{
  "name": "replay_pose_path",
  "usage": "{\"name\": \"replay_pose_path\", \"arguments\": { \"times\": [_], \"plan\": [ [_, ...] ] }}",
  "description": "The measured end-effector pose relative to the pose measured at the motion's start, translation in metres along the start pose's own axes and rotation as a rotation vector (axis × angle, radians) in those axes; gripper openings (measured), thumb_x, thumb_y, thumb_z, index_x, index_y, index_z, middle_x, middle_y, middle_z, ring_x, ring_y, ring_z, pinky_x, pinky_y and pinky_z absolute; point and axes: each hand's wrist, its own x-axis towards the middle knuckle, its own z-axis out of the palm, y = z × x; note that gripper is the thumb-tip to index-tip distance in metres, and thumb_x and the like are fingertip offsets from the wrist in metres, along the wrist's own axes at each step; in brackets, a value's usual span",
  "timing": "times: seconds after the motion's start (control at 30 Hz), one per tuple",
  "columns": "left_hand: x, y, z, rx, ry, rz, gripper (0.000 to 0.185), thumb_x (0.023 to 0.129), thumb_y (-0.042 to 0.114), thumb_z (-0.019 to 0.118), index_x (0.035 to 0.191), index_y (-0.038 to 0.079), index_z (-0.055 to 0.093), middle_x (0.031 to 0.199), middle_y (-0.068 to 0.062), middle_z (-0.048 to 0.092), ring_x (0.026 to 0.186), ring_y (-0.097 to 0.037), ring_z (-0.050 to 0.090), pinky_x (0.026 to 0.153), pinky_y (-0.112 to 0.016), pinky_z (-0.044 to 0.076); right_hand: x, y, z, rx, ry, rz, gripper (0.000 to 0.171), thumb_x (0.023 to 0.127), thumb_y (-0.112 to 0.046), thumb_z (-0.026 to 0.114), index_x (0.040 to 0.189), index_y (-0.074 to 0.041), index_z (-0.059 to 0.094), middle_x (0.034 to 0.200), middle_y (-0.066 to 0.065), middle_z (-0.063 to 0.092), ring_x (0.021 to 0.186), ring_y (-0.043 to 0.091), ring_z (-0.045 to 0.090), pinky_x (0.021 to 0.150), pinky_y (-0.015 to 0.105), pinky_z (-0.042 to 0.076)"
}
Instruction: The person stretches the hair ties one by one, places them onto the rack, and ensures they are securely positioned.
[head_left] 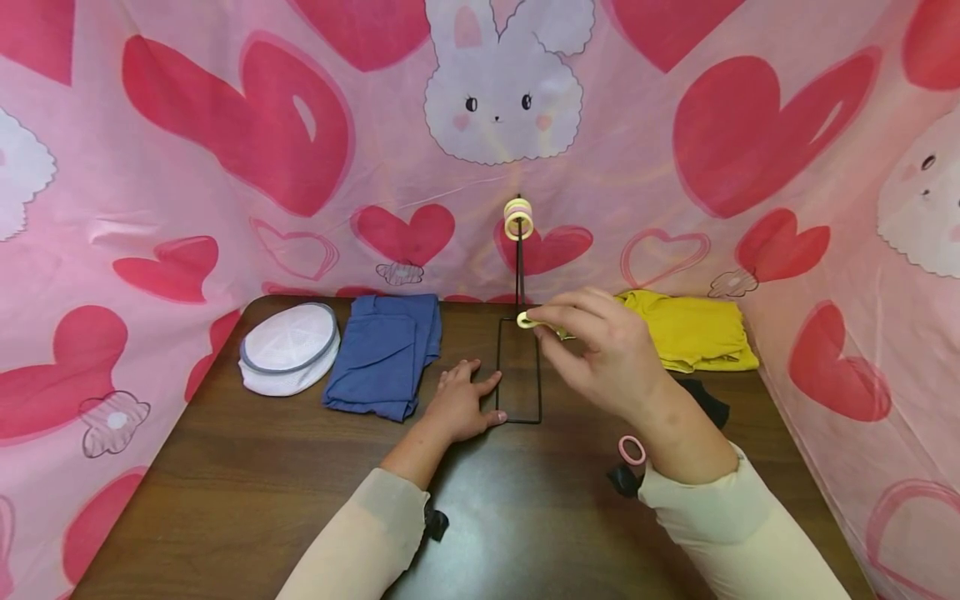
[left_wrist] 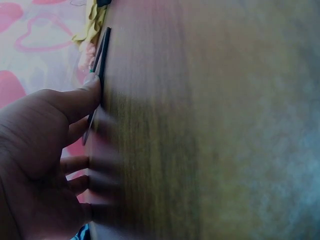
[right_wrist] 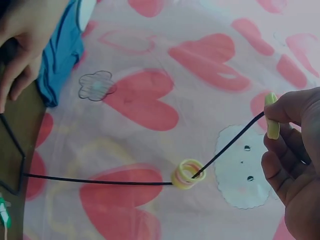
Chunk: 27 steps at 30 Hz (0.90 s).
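Hair ties are what you're handling: your right hand (head_left: 600,350) pinches a yellow hair tie (head_left: 527,320) in front of the wire stand (head_left: 519,367), while your left hand (head_left: 461,406) lies flat, fingers straight, steadying its base (two ties (head_left: 518,219) already sit on top).

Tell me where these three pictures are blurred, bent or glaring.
Head view: wide-angle bending of the backdrop, soft glare on the table. Left wrist view: tabletop blurred, left hand fingertips smeared. Right wrist view: sharp on the stacked rings; right hand slightly soft.
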Motion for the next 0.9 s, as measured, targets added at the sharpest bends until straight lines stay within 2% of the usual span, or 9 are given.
{"name": "replay_pose_path", "arguments": {
  "times": [0.23,0.47,0.7,0.9],
  "plan": [
    [-0.001,0.001,0.0,0.005,0.002,-0.001,0.074,0.093,0.055,0.073,0.158,0.03,0.047,0.168,-0.014,0.027,0.157,-0.037,0.015,0.126,-0.057,0.011,0.011,-0.002,-0.003,-0.012,0.025,-0.015,0.022,0.086,-0.006,0.081,0.107,-0.009,0.082,0.101,0.005,0.077,0.093,0.025,0.069,0.077,0.036,0.057],
    [0.0,0.0,0.001,0.013,0.0,0.001,0.075,0.093,0.056,0.072,0.158,0.03,0.046,0.169,-0.014,0.027,0.157,-0.037,0.016,0.126,-0.056,0.012,0.014,0.004,0.0,-0.056,-0.013,-0.005,0.022,0.087,-0.009,0.081,0.109,-0.009,0.082,0.102,0.007,0.076,0.097,0.026,0.068,0.084,0.04,0.058],
    [-0.001,0.001,-0.001,0.008,0.003,0.003,0.074,0.093,0.055,0.072,0.158,0.03,0.045,0.169,-0.014,0.026,0.157,-0.038,0.016,0.126,-0.057,0.011,0.017,0.016,0.006,-0.061,-0.007,0.0,0.021,0.088,-0.008,0.08,0.108,-0.009,0.082,0.104,0.006,0.076,0.098,0.027,0.068,0.087,0.042,0.057],
    [-0.002,0.001,-0.002,0.013,0.003,0.004,0.074,0.093,0.055,0.072,0.158,0.029,0.046,0.168,-0.014,0.027,0.157,-0.038,0.016,0.126,-0.056,0.012,0.02,0.026,0.013,-0.073,0.005,0.029,0.02,0.088,-0.007,0.078,0.108,-0.008,0.081,0.102,0.007,0.074,0.091,0.026,0.066,0.076,0.04,0.058]
  ]
}}
